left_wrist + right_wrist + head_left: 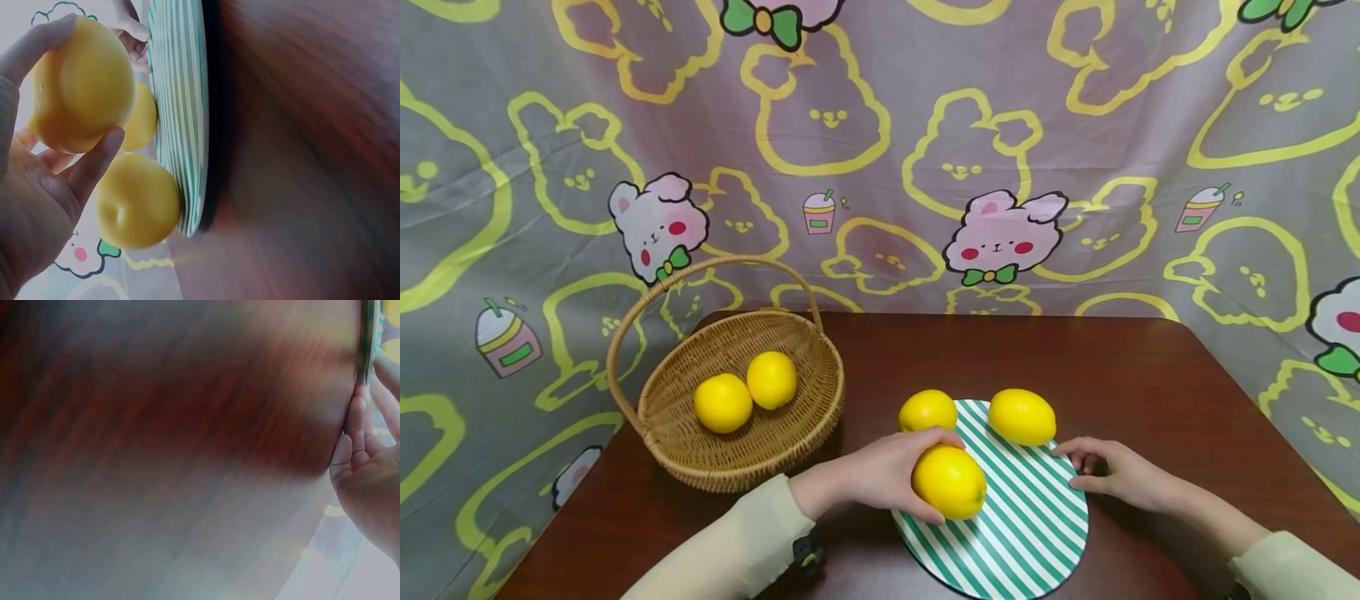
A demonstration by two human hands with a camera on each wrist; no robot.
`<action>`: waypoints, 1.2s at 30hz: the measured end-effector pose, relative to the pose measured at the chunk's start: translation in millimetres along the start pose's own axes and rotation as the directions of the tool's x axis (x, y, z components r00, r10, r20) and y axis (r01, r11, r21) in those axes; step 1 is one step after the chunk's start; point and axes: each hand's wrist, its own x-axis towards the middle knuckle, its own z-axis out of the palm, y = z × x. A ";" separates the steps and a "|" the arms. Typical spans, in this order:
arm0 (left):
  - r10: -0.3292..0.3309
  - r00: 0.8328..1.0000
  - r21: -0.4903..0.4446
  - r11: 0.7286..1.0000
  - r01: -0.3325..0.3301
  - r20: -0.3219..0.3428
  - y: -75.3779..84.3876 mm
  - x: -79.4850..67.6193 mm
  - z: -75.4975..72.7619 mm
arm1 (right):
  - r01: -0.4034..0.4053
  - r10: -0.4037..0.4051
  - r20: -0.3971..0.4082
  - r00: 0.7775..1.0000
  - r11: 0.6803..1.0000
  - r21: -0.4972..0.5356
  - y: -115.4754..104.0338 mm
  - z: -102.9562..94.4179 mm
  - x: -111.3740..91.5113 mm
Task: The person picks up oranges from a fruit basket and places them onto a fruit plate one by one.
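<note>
Patterned cloth [902, 146] backs brown table [1000, 350]: left hand [887, 473] grips lemon [950, 482] over striped board [1022, 533] toward ten o'clock, right hand [1123, 477] touches board at two o'clock, pinch undeterminable; apparently a carrying step, next move needing steady grip.

Fruits [950, 482] plain yellow; round board [1037, 521] striped green and white; basket [808, 358] tan; tabletop [1135, 375] reddish brown; cloth [898, 50] grey with yellow outlines; sleeves [722, 542] pale cream
</note>
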 end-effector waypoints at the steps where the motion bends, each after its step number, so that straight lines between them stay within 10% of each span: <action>1: 0.002 1.000 -0.003 1.000 -0.002 0.002 0.6 1.9 0.5 | -0.002 0.002 0.001 1.000 1.000 0.000 0.2 0.0 0.1; 36: 0.030 0.993 -0.029 0.999 -0.027 0.113 8.2 63.0 26.5 | 0.029 -0.029 -0.006 1.000 1.000 0.006 2.4 -1.1 -0.3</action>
